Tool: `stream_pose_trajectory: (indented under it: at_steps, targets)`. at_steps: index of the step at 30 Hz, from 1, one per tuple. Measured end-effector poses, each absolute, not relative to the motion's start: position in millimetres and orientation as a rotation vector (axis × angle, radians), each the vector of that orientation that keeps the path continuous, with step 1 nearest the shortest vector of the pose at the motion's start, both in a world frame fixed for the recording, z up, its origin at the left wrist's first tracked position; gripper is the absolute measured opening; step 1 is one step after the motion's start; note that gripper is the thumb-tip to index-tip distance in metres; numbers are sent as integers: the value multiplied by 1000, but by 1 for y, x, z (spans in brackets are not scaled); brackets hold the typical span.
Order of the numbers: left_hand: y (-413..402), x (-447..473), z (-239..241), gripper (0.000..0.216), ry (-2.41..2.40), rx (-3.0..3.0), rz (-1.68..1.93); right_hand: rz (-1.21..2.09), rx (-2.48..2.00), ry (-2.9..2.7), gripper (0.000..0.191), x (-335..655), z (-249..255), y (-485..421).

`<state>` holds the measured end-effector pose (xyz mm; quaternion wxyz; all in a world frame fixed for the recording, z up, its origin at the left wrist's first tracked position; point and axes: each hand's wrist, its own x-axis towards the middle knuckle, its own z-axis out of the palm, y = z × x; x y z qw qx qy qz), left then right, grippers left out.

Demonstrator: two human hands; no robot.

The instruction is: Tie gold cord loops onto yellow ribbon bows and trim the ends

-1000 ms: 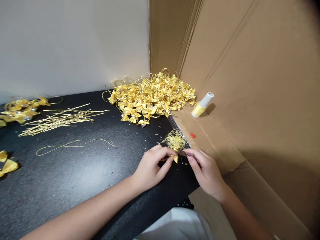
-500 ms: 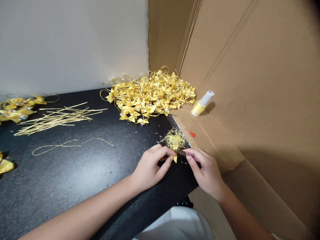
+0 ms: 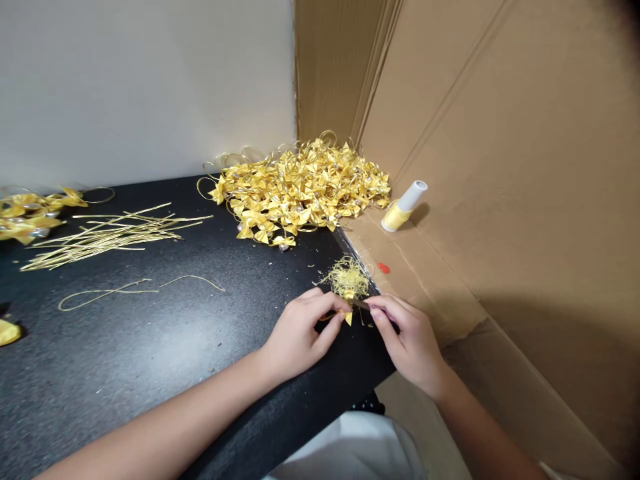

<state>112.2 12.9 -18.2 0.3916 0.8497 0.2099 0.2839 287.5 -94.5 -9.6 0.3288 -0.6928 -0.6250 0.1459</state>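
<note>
My left hand (image 3: pixel 300 330) pinches a small yellow ribbon bow (image 3: pixel 349 317) at the right edge of the black table (image 3: pixel 150 353). Facing it, my right hand (image 3: pixel 407 333) is closed on a thin dark tool (image 3: pixel 361 305) whose tip meets the bow. Just beyond the fingers lies a little heap of yellow thread trimmings (image 3: pixel 347 279).
A big pile of finished yellow bows (image 3: pixel 300 190) fills the table's far right corner. Gold cord strips (image 3: pixel 110 233) and a looped cord (image 3: pixel 135 288) lie to the left, more bows (image 3: pixel 30 217) at the far left. A yellow thread spool (image 3: pixel 404 207) stands on the cardboard (image 3: pixel 500 167) at right.
Both hands stay on the bow with only slight finger shifts. The view has drifted a little, sliding the table's things leftward.
</note>
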Motion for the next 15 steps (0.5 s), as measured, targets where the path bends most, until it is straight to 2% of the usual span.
stream_pose_trajectory:
  at_steps: [5,9,12,15]
  targets:
    - [14,113,-20,11,555,2138,682,395,-1863,-1557,20,292,-15,-94]
    - [14,113,-21,11,557,2113,661,352,-1935,-1287,24,307,-16,-96]
    - [13,113,-22,11,552,2083,671,508,-1882,-1180,29,313,-12,-93]
    - [13,113,-23,27,547,2022,660,763,-1801,-1167,32,307,-7,-82]
